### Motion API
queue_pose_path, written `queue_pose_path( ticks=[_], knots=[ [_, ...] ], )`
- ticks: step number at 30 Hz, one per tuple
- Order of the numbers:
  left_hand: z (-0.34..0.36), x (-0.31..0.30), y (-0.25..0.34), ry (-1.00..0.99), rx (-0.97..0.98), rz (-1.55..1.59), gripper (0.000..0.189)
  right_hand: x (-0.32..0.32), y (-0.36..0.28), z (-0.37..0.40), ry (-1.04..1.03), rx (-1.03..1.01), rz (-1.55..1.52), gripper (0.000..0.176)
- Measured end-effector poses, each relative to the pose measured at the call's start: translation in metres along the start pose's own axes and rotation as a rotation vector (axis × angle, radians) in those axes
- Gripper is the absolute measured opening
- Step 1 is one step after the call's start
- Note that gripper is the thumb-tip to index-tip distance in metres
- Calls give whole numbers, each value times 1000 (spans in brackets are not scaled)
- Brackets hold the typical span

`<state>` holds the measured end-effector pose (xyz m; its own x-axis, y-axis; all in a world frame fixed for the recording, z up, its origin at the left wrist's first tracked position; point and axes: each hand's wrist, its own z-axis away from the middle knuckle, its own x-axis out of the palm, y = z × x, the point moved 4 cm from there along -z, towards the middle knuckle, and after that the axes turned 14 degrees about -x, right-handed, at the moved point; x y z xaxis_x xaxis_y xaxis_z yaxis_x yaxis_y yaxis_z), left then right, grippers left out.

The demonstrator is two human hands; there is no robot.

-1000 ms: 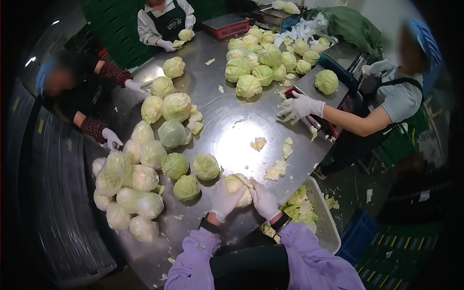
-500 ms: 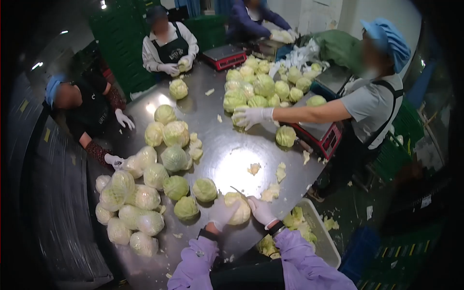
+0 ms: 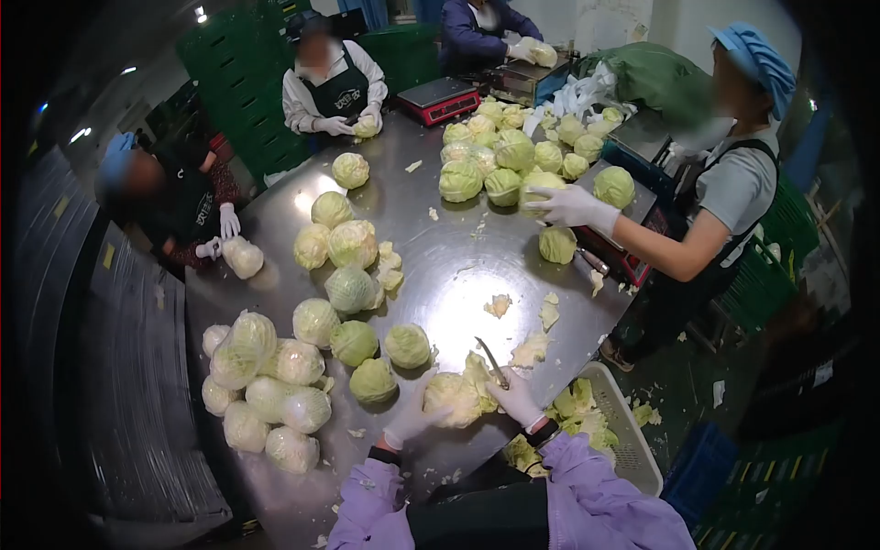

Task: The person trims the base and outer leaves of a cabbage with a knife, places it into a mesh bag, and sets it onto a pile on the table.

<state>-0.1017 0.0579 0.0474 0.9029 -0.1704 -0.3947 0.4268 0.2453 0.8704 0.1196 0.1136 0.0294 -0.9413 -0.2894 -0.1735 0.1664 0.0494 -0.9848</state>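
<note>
Both of my hands wear white gloves at the near edge of the metal table. My left hand (image 3: 414, 418) is closed against the left side of a pale cabbage (image 3: 449, 401). My right hand (image 3: 517, 400) grips a knife (image 3: 491, 360), its thin curved blade pointing up and away from me. Between the cabbage and the knife, a loosened outer leaf (image 3: 479, 378) stands away from the head. Just beyond my left hand sit green cabbages (image 3: 407, 346) without wrapping. Loose leaf pieces (image 3: 531, 349) lie past my right hand.
Cabbages in net or film (image 3: 291, 406) are heaped at left. A white crate (image 3: 632, 431) of leaves stands by the table's right edge. Across the metal table (image 3: 417, 220) are more cabbages (image 3: 513, 149) and red scales (image 3: 440, 99). Several co-workers stand around; one reaches in from the right.
The knife blade has swung into clear view, and a leaf now stands off my cabbage. The co-worker at left has drawn a wrapped cabbage away from the heap; the one at right has pulled a hand back.
</note>
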Motion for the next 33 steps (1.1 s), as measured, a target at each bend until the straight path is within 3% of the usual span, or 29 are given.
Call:
queue_pose_path(
  ticks=[3, 4, 7, 8, 9, 11, 12, 14, 15, 17, 21, 23, 25, 26, 27, 29, 31, 33],
  knots=[
    [9, -2, -47, -24, -49, 237, 86, 8, -7, 15, -94, 28, -200, 18],
    [23, -1, -22, 3, -66, 424, 84, 7, -15, 24, -79, 59, -182, 15],
    [33, 21, -4, 100, -148, 414, 79, -22, 6, 31, -24, 158, -268, 16],
    [38, 27, -6, 247, -215, 352, 77, -35, 35, 28, -15, 211, -217, 19],
    [42, 28, 10, 240, -229, 366, 77, -46, 43, 26, -2, 243, -222, 28],
    [40, 26, 45, 203, -201, -40, 85, -61, 11, 26, 50, -236, 616, 27],
    [38, 40, 23, 379, -52, -266, 92, -60, -6, 27, 52, -229, 622, 27],
    [38, 54, 42, 370, -32, -444, 94, -43, -53, 28, 60, -450, 579, 42],
    [37, 60, 49, 367, -7, -623, 97, -32, -65, 32, 74, -435, 586, 42],
    [32, 67, 50, 268, -15, -714, 99, -1, -75, 38, -271, -409, 726, 41],
    [26, 53, 45, 134, 69, -737, 102, -13, -62, 19, -296, -430, 635, 33],
    [26, 39, 37, 52, 36, -637, 105, -33, -44, 6, -297, 114, 126, 26],
    [30, 29, 28, -14, 114, -578, 108, -56, -1, -14, -218, 167, -50, 27],
    [34, 23, 17, -35, 94, -562, 104, -67, 21, -20, -289, 254, 133, 36],
    [39, 19, 17, -30, 95, -566, 104, -64, 14, -19, -290, 249, 131, 36],
    [54, 7, 28, 75, 72, -461, 101, -52, -42, -13, -154, -340, 686, 44],
    [62, 19, 42, 115, 81, -385, 95, -18, -57, -3, -171, -293, 554, 48],
    [66, 33, 34, 255, 81, -521, 94, 22, -64, 8, -317, -337, 101, 47]
  ],
)
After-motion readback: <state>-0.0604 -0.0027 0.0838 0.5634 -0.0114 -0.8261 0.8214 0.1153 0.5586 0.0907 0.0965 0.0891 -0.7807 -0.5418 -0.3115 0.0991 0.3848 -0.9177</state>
